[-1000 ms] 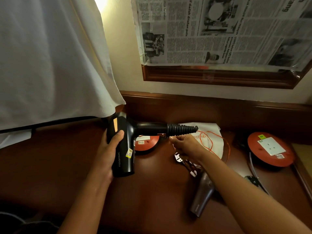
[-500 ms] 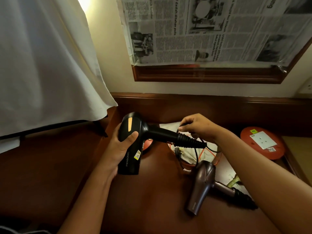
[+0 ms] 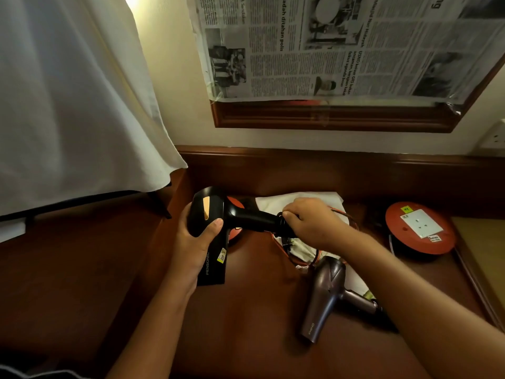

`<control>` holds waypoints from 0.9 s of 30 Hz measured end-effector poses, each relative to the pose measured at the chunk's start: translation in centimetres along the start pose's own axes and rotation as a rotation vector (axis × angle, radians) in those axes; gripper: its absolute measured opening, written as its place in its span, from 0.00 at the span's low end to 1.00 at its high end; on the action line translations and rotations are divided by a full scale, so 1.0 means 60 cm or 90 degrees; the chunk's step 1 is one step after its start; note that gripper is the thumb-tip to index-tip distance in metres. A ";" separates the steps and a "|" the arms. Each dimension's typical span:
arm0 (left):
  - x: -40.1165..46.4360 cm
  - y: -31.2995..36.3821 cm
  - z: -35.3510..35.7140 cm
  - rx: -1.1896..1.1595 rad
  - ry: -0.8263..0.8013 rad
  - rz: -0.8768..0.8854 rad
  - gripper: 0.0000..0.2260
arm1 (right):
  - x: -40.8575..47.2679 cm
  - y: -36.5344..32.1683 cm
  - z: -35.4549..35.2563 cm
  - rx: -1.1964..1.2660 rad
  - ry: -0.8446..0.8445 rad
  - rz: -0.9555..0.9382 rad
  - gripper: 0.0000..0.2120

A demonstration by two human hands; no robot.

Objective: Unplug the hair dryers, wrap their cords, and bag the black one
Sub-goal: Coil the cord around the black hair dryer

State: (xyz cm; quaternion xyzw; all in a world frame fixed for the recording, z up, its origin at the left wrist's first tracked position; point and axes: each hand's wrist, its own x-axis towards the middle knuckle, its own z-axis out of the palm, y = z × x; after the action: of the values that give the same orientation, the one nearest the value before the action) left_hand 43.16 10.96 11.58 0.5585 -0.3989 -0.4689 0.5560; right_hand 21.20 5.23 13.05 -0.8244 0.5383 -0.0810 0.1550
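1. My right hand (image 3: 310, 222) had come in from the loose cord near the bag and closed round the ribbed end of the black dryer's (image 3: 218, 228) handle, cord (image 3: 285, 240) pinched under the fingers.
2. My left hand (image 3: 200, 236) kept its grip on the dryer's body, holding it just above the desk (image 3: 246, 324).
3. That looked like a wrap going on: cord winding seemed underway, not finished.
4. The brown dryer (image 3: 323, 294) lay on the desk beside the white bag (image 3: 300, 201), untouched; bagging was still to come.
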 end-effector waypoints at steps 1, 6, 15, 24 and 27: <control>0.002 -0.004 -0.004 0.004 0.009 0.007 0.21 | -0.004 -0.006 0.006 0.003 0.004 0.013 0.13; 0.002 -0.022 -0.012 0.011 0.063 0.028 0.22 | -0.024 -0.031 0.048 0.133 0.113 0.089 0.09; -0.003 -0.046 -0.017 0.019 0.120 0.003 0.27 | -0.058 -0.074 0.106 0.862 0.174 0.289 0.06; -0.003 -0.041 -0.014 -0.047 0.127 -0.024 0.22 | -0.065 -0.061 0.129 1.084 -0.092 0.308 0.23; -0.003 -0.040 -0.012 -0.054 0.132 -0.026 0.22 | -0.065 -0.062 0.146 1.203 -0.062 0.281 0.18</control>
State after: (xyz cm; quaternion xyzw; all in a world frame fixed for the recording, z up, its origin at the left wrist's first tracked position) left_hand 43.64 11.46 9.17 0.5878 -0.3077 -0.4366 0.6076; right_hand 25.46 11.64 6.20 -0.2432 0.3870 -0.4147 0.7868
